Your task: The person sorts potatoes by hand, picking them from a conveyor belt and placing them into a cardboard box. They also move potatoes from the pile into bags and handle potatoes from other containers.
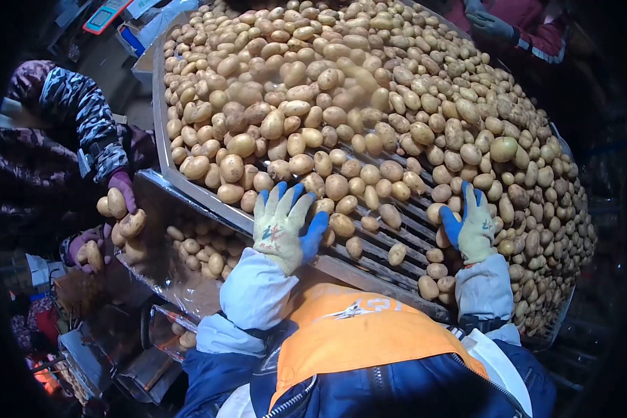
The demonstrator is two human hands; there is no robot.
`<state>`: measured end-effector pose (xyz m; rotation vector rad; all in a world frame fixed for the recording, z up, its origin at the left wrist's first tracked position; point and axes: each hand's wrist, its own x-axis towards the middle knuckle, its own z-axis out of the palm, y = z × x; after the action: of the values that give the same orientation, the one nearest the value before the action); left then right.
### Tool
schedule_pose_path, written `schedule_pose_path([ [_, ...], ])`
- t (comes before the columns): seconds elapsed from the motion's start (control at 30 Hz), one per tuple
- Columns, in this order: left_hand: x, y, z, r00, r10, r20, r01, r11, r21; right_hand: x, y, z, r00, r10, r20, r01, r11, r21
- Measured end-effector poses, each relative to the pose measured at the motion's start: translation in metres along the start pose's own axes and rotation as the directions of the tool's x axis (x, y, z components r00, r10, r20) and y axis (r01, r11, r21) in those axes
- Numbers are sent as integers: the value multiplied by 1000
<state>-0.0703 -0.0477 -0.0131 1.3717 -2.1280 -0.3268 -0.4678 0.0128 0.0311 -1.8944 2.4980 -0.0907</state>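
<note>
A large heap of potatoes (313,83) covers a slatted sorting table (390,245). My left hand (282,226), in a pale glove with blue fingertips, lies palm down at the near left edge of the heap, fingers stretched and touching or just above potatoes. My right hand (475,223), gloved the same way, rests against the potatoes on the right, thumb spread from the fingers. Neither hand grips anything. Between them, dark slats show with several loose potatoes (397,254) scattered on them.
At left, a co-worker's gloved hands (122,191) hold several potatoes above a plastic-lined box (177,289) with potatoes in it. Another person's gloved hand (491,24) is at the far right. The table's raised metal rim (212,202) runs along the left.
</note>
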Motion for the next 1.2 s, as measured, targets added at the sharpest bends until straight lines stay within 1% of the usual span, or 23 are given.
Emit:
schedule_pose_path([
  [0.13, -3, -1, 3, 1000, 12, -23, -12, 1000, 0, 12, -5, 9, 998, 62, 21, -64, 985, 162],
  [0.23, -2, 2, 5, 1000, -11, 0, 11, 999, 36, 22, -27, -10, 981, 105, 163, -141, 964, 226],
  [0.33, -4, 1, 5, 1000, -2, -9, 3, 999, 44, 35, -35, -14, 987, -29, 158, -30, 934, 357],
  [0.4, -5, 1, 6, 1000, 7, 15, -8, 999, 52, 32, -41, -23, 971, -55, 234, -61, 884, 463],
  [0.43, -5, 0, 8, 1000, -10, 24, 8, 999, 48, 29, -55, -36, 924, -34, 381, -254, 690, 678],
  [0.47, -6, -1, 9, 999, -25, 32, 23, 999, 47, 26, -68, -51, 856, -67, 513, -442, 420, 793],
  [0.53, -4, 8, 4, 1000, 15, 7, -15, 996, 87, 20, -62, -59, 820, -49, 570, -509, 393, 766],
  [0.57, -6, 15, 1, 999, 37, 7, -37, 998, 47, 16, -50, -52, 963, -13, 270, -193, 667, 720],
  [0.6, -6, 26, -4, 998, 55, 6, -55, 998, 7, 12, -36, -44, 995, -86, -52, 100, 865, 492],
  [0.63, -4, 41, -8, 995, 89, 52, -90, 996, 12, 5, -38, -49, 995, 42, -86, 12, 834, 551],
  [0.67, -3, 54, -13, 982, 99, 163, -90, 994, -58, -4, -32, -70, 961, 177, 214, -277, 673, 686],
  [0.73, -10, 71, -2, 937, 277, 211, -256, 959, -121, -15, 9, -19, 965, 198, 170, -260, 784, 563],
  [0.77, -8, 81, 5, 888, 364, 280, -327, 929, -170, -27, -1, -15, 997, -19, 71, -13, 904, 428],
  [0.8, -6, 90, 10, 826, 447, 343, -391, 893, -224, -39, -22, -10, 968, -252, 13, 240, 935, 260],
  [0.83, -14, 89, 27, 801, 516, 304, -473, 857, -206, -52, -51, -3, 947, -321, 23, 318, 945, 77],
  [0.87, -12, 89, 26, 798, 517, 309, -473, 856, -210, -58, -70, -10, 912, -401, 83, 397, 916, 56],
  [0.9, -6, 89, 24, 802, 462, 378, -434, 886, -163, -63, -77, 3, 873, -487, -4, 479, 858, 185],
  [0.93, -4, 88, 21, 800, 402, 445, -395, 912, -114, -63, -89, 0, 840, -518, 162, 491, 853, 179],
  [1.0, -12, 71, 18, 880, 340, 333, -348, 937, -38, -67, -96, -16, 780, -625, 31, 591, 752, 292],
  [1.03, -11, 67, 10, 902, 278, 331, -277, 960, -52, -66, -91, -17, 780, -625, 32, 590, 752, 293],
  [1.1, -14, 57, -2, 918, 215, 333, -204, 977, -66, -64, -69, -19, 756, -649, -92, 589, 611, 529],
  [1.13, -19, 51, -4, 933, 205, 295, -191, 979, -75, -64, -58, -26, 755, -649, -91, 589, 611, 530],
  [1.2, -26, 47, -5, 949, 187, 252, -173, 982, -79, -60, -37, -43, 904, -426, 36, 347, 779, 522],
])
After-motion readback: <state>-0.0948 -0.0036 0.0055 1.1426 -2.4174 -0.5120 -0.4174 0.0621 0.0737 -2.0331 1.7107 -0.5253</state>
